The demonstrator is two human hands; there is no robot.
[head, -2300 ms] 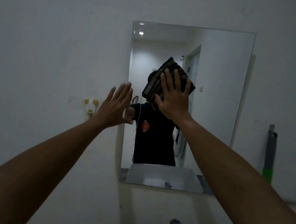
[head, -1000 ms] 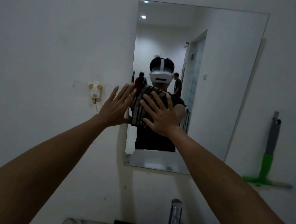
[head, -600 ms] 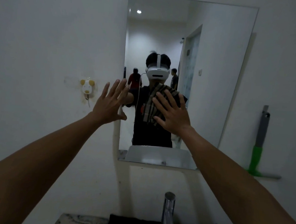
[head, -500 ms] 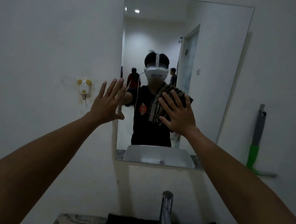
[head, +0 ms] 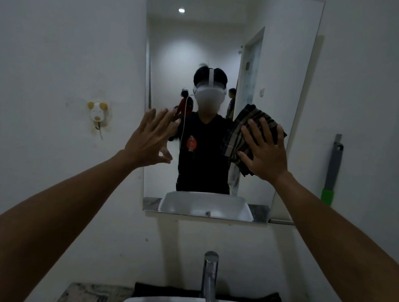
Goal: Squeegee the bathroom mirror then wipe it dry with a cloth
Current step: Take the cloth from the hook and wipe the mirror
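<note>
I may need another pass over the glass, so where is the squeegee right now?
In the head view, the squeegee stands upright against the wall, right of the mirror, beyond the right hand pressing the cloth.

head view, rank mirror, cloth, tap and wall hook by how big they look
1. mirror, clearly largest
2. cloth, partly hidden under the right hand
3. tap, nearer the camera, so its rank against the cloth is unsure
4. wall hook, smallest

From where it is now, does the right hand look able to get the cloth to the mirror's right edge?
Probably yes: the right hand presses the cloth flat on the mirror near that edge, nothing between.
</note>
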